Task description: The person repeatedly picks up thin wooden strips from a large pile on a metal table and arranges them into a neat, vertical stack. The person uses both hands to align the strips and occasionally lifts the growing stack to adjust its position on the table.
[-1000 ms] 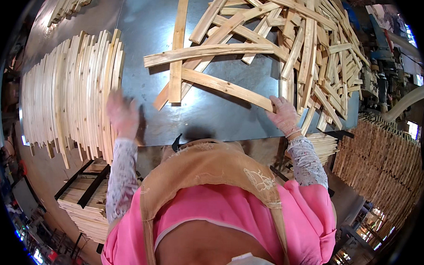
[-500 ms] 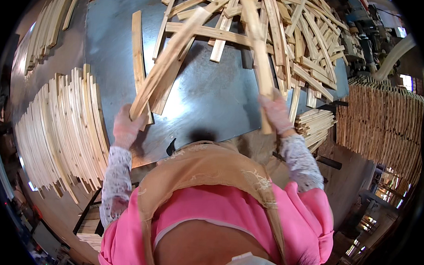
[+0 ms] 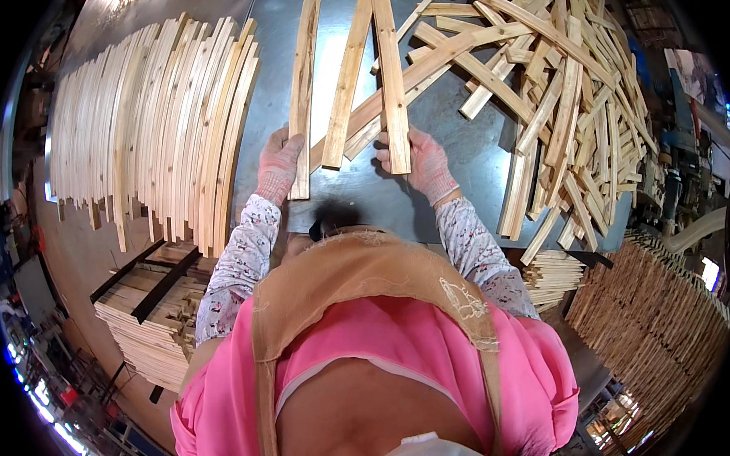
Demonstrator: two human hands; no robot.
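Note:
My left hand (image 3: pixel 278 169), in a thin pinkish glove, grips the lower end of a narrow wooden slat (image 3: pixel 303 89), its thumb along the slat's right edge. My right hand (image 3: pixel 428 164), gloved alike, is closed round the lower part of another slat (image 3: pixel 393 92), with fingertips showing behind its left edge. Between the hands, a third slat (image 3: pixel 347 87) meets the right-hand one near the top of the view. I cannot tell what bears it. Beneath them, more slats (image 3: pixel 449 51) lie slanting across the grey metal tabletop (image 3: pixel 456 139).
A large jumbled heap of slats (image 3: pixel 566 98) covers the table's right side. On the left lies a row of slats (image 3: pixel 156 116) side by side. Stacked slats stand low at the left (image 3: pixel 148 333) and right (image 3: pixel 552 275), beside a tall stack of wood (image 3: pixel 648 306).
My view has swung left, so the row of slats sits nearer. The slats in my hands have come to stand nearly parallel, and my right hand is closer to my left.

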